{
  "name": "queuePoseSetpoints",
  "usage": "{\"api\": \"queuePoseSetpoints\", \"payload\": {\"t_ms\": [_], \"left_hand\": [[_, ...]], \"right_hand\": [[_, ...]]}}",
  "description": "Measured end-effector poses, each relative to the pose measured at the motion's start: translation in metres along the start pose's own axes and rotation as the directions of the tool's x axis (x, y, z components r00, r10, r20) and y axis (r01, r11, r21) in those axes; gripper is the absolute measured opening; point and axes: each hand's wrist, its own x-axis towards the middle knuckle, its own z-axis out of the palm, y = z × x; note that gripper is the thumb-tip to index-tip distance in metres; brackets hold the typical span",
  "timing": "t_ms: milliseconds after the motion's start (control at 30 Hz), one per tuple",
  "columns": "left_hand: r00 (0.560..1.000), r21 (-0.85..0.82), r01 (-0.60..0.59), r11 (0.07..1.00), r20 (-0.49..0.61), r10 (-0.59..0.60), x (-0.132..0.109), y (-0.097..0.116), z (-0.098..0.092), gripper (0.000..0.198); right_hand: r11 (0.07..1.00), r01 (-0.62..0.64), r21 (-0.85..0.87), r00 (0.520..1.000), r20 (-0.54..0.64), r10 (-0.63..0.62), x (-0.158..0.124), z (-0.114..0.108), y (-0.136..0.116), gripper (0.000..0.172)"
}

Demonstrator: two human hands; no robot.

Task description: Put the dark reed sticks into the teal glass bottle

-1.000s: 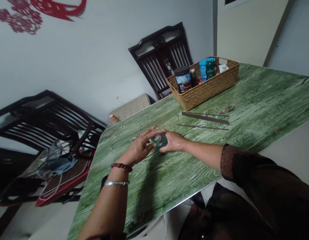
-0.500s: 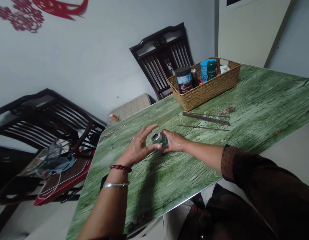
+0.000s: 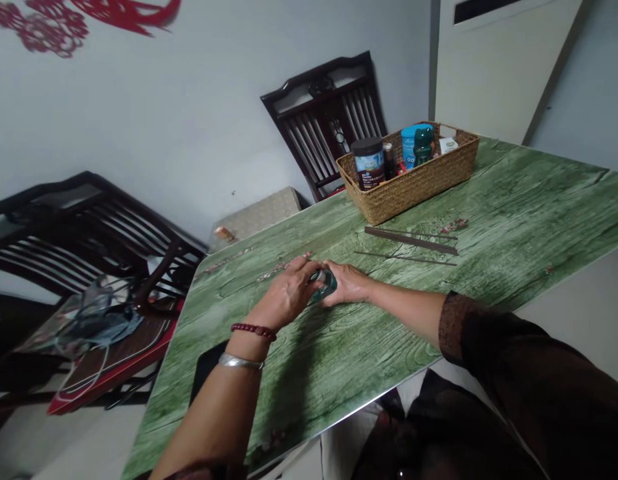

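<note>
A small blue-green glass bottle point(image 3: 329, 285) with a silver collar is between my two hands above the green wood-grain table point(image 3: 229, 307). My right hand point(image 3: 349, 283) wraps round the bottle's body from the right. From the left, my left hand point(image 3: 295, 288) has its fingers closed over the bottle's top, hiding most of the collar. Beyond the hands lie several thin dark sticks point(image 3: 413, 241), most of them in a bundle and a few loose beside it.
Behind the sticks stands a wicker basket point(image 3: 419, 185) with a dark-lidded jar point(image 3: 369, 163), a blue container point(image 3: 410, 143) and a green bottle point(image 3: 423, 147). A black flat object point(image 3: 205, 367) lies partly under my left forearm. Dark wooden chairs point(image 3: 329, 117) stand along the wall.
My left hand has closed from a spread grip beside the bottle onto its top, covering the collar. The right hand still grips the bottle at about the same spot.
</note>
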Motion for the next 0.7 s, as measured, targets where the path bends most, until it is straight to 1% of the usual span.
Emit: {"api": "queuePoseSetpoints", "payload": {"t_ms": [67, 100, 133, 167, 200, 233, 267, 300, 333, 367, 400, 433, 467, 533, 600, 700], "left_hand": [[1.000, -0.046, -0.006, 0.999, -0.011, 0.005, -0.002, -0.004, 0.001, 0.031], [0.999, -0.096, 0.003, 0.995, -0.034, -0.006, -0.004, -0.006, 0.003, 0.032], [0.996, -0.170, 0.023, 0.985, -0.077, -0.036, -0.007, -0.009, 0.006, 0.038], [0.986, -0.274, 0.049, 0.960, -0.142, -0.091, -0.011, -0.010, 0.009, 0.045], [0.959, -0.401, 0.070, 0.913, -0.225, -0.172, -0.015, -0.012, 0.015, 0.053], [0.909, -0.542, 0.076, 0.837, -0.307, -0.282, -0.020, -0.013, 0.021, 0.058], [0.836, -0.678, 0.054, 0.733, -0.371, -0.404, -0.025, -0.013, 0.028, 0.056], [0.753, -0.790, 0.009, 0.613, -0.398, -0.524, -0.029, -0.012, 0.036, 0.053], [0.682, -0.874, -0.042, 0.485, -0.380, -0.625, -0.034, -0.011, 0.043, 0.050], [0.640, -0.930, -0.080, 0.359, -0.324, -0.697, -0.038, -0.009, 0.049, 0.049], [0.622, -0.966, -0.106, 0.238, -0.251, -0.742, -0.042, -0.008, 0.055, 0.048], [0.624, -0.985, -0.117, 0.126, -0.171, -0.763, -0.045, -0.006, 0.058, 0.049], [0.635, -0.992, -0.118, 0.031, -0.100, -0.766, -0.048, -0.004, 0.060, 0.052], [0.666, -0.987, -0.116, -0.106, 0.002, -0.746, -0.055, -0.002, 0.060, 0.058], [0.693, -0.977, -0.120, -0.177, 0.046, -0.719, -0.061, -0.002, 0.057, 0.062], [0.746, -0.955, -0.128, -0.268, 0.085, -0.661, -0.072, -0.004, 0.053, 0.065]], "right_hand": [[1.000, 0.002, -0.008, 1.000, -0.008, -0.002, 0.001, 0.002, 0.002, 0.075], [1.000, -0.004, -0.009, 1.000, -0.015, 0.004, 0.001, 0.003, 0.003, 0.077], [1.000, -0.012, -0.006, 1.000, -0.020, 0.012, 0.001, 0.004, 0.004, 0.078], [1.000, -0.019, 0.001, 1.000, -0.024, 0.019, 0.001, 0.005, 0.005, 0.079], [1.000, -0.025, 0.012, 0.999, -0.028, 0.025, 0.002, 0.006, 0.006, 0.081], [0.999, -0.029, 0.021, 0.999, -0.034, 0.029, 0.002, 0.006, 0.007, 0.083], [0.999, -0.030, 0.027, 0.999, -0.042, 0.032, 0.002, 0.007, 0.007, 0.085], [0.999, -0.034, 0.028, 0.998, -0.055, 0.036, 0.002, 0.007, 0.007, 0.087], [0.999, -0.044, 0.026, 0.997, -0.068, 0.045, 0.001, 0.008, 0.006, 0.089], [0.998, -0.057, 0.026, 0.995, -0.079, 0.058, 0.001, 0.008, 0.006, 0.091], [0.997, -0.067, 0.030, 0.994, -0.085, 0.069, 0.000, 0.008, 0.005, 0.092], [0.997, -0.072, 0.040, 0.993, -0.091, 0.076, -0.001, 0.008, 0.004, 0.093], [0.995, -0.073, 0.061, 0.992, -0.101, 0.079, -0.002, 0.008, 0.003, 0.093], [0.990, -0.072, 0.120, 0.985, -0.148, 0.090, -0.003, 0.006, 0.001, 0.091], [0.980, -0.081, 0.181, 0.962, -0.244, 0.124, -0.003, -0.002, -0.005, 0.082], [0.947, -0.041, 0.318, 0.913, -0.372, 0.165, -0.007, -0.029, -0.025, 0.057]]}}
